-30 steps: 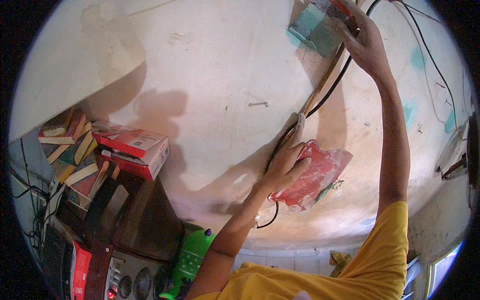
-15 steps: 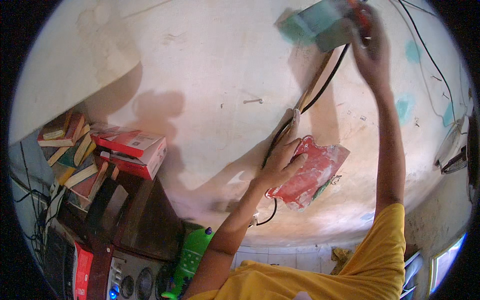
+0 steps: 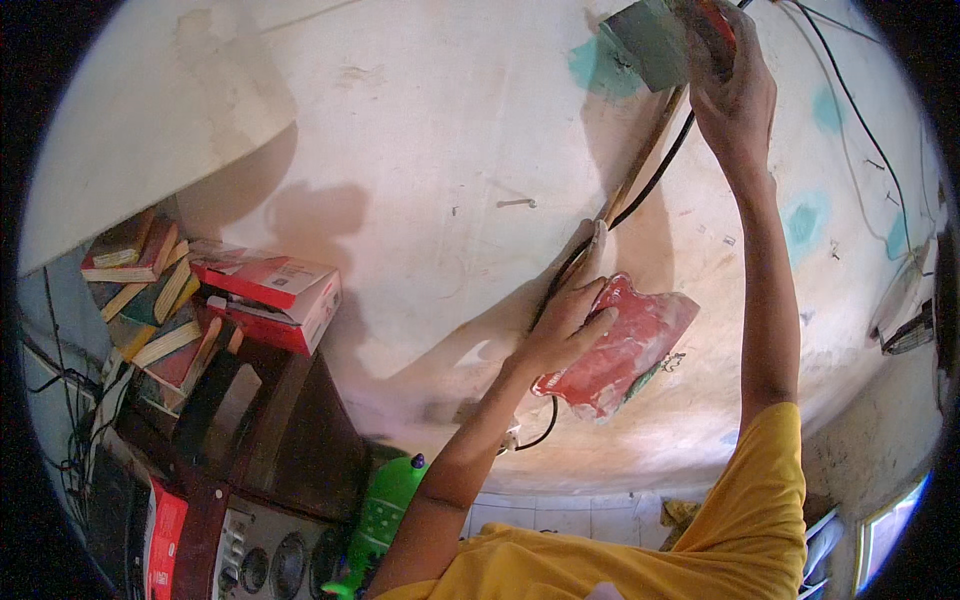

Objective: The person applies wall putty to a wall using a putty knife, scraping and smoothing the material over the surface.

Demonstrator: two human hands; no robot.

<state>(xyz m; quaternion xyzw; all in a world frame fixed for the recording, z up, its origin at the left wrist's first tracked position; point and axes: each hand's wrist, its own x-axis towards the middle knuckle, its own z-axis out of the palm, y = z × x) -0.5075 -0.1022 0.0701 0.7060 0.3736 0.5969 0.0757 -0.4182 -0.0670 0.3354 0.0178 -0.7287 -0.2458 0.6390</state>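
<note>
My right hand [image 3: 738, 110] is raised at the upper right, its fingers closed round the red handle of a putty knife [image 3: 648, 45]. The knife's wide grey metal blade points left, over or close against a turquoise patch [image 3: 592, 68] on the pale wall [image 3: 420, 120]. Lower and nearer, my left hand [image 3: 570, 325] grips a flat red plate [image 3: 640, 345] by its left edge, thumb on top. White and some green smears cover the plate, and its edge is wavy. Fingers under the plate are hidden.
A black cable [image 3: 655, 178] runs beside a wooden strip [image 3: 640, 150] on the wall. At left, books [image 3: 150, 300] and a red-white box [image 3: 275, 300] sit on a dark speaker cabinet [image 3: 290, 410]. Beside it stands a green inflated toy [image 3: 385, 510]. Nails [image 3: 517, 203] stick out of the wall.
My right hand has moved slightly with the putty knife, and its blade now shows more sharply. More of the turquoise patch is uncovered. My left hand and the red plate stay nearly still.
</note>
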